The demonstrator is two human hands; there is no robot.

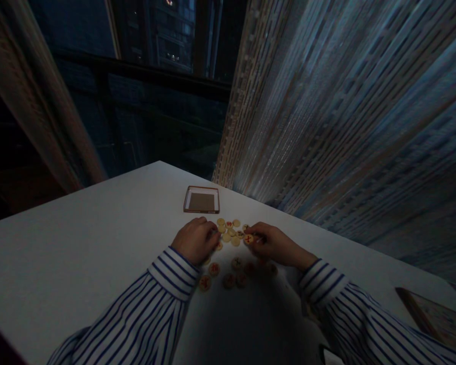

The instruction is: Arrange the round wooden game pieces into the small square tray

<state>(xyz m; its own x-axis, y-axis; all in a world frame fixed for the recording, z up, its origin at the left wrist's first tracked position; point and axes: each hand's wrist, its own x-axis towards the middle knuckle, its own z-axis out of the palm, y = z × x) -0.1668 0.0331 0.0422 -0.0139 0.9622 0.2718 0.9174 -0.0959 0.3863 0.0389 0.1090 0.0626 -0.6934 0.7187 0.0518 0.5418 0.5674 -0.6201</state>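
Observation:
Round, pale wooden Chinese chess pieces (pixel 226 236) lie in a loose cluster on the white table (pixel 129 228), some with red or dark characters facing up. My right hand (pixel 271 244) pinches one chess piece (pixel 248 239) with a red character at the cluster's right edge. At the left edge, my left hand (pixel 197 240) rests with fingers curled by the pieces; what its fingertips hold, if anything, is hidden. Nearer to me, in shadow between my forearms, lie several more pieces, among them a red-marked piece (pixel 204 283) and a dark-marked piece (pixel 236 263).
A shallow rectangular box or lid (pixel 201 199) with a brown rim stands beyond the pieces. A wood-edged board (pixel 437 317) lies at the lower right. String curtains (pixel 307 101) hang past the table's far right edge, with a dark window (pixel 144 116) behind.

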